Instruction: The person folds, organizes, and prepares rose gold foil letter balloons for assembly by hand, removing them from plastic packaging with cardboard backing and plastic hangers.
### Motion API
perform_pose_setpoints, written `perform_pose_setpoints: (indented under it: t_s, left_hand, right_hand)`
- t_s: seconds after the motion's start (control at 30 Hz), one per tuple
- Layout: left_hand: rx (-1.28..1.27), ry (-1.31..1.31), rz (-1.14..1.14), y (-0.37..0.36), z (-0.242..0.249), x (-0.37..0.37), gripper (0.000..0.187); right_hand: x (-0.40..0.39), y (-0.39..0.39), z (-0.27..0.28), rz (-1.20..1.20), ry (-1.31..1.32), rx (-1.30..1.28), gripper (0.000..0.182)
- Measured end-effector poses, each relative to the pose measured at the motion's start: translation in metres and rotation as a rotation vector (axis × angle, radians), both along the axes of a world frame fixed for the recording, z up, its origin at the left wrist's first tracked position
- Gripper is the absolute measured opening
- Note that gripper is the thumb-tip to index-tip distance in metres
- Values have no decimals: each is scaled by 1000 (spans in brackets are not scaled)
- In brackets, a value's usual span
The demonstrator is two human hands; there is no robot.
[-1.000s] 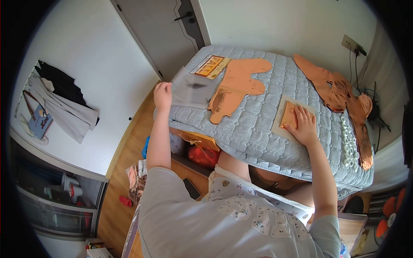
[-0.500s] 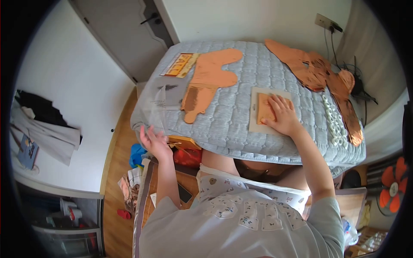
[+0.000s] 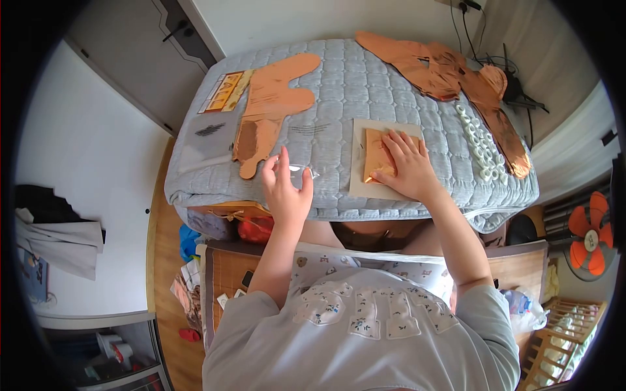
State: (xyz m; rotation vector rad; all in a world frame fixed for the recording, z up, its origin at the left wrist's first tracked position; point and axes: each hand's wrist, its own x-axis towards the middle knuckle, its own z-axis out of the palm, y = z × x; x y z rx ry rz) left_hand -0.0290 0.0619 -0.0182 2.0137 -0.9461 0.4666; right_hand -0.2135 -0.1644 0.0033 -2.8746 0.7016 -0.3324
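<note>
Resting R hand (image 3: 411,168) on orange pkt (image 3: 376,153), L hand (image 3: 288,199) nr clear film (image 3: 300,171)

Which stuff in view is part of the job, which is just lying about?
In the job:
folded copper foil under the right hand
pale sheet beneath it
clear plastic at the left hand
probably the flat copper shapes on the mattress

Seemingly just about:
orange-bladed fan
grey garment
red bundle
</note>
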Motion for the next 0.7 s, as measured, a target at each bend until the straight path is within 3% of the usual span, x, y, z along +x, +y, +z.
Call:
perform_pose_setpoints:
  t_s: [0.03, 0.1, 0.23, 0.3, 0.33, 0.37, 0.43, 0.53, 0.7]
  left_hand:
    - [3, 4, -5, -1, 0, -3, 68]
    - [289, -256, 263, -2, 3, -10, 68]
    - [249, -420, 204, -6, 11, -3, 57]
    - [556, -498, -389, -8, 21, 17, 46]
    - [541, -384, -542, -15, 22, 20, 38]
    - [543, -384, -540, -18, 24, 18, 38]
    - [627, -39, -608, -24, 35, 11, 41]
    - [749, -21, -575, -29, 56, -3, 45]
    - [706, 132, -700, -46, 51, -1, 50]
  right_hand:
    - [0, 0, -1, -17, -7, -12, 92]
    - [1, 0, -2, -25, -11, -14, 91]
    - [4, -4, -5, -34, -25, -37, 91]
    - [4, -6, -4, -29, -26, -34, 91]
    - [4, -7, -4, -24, -30, -35, 91]
    - [1, -7, -3, -22, -31, -34, 91]
    - [-6, -10, -3, -19, -25, -39, 90]
    - [-17, -17, -6, -70, -21, -63, 89]
    - [-3, -28, -9, -228, -44, -89, 88]
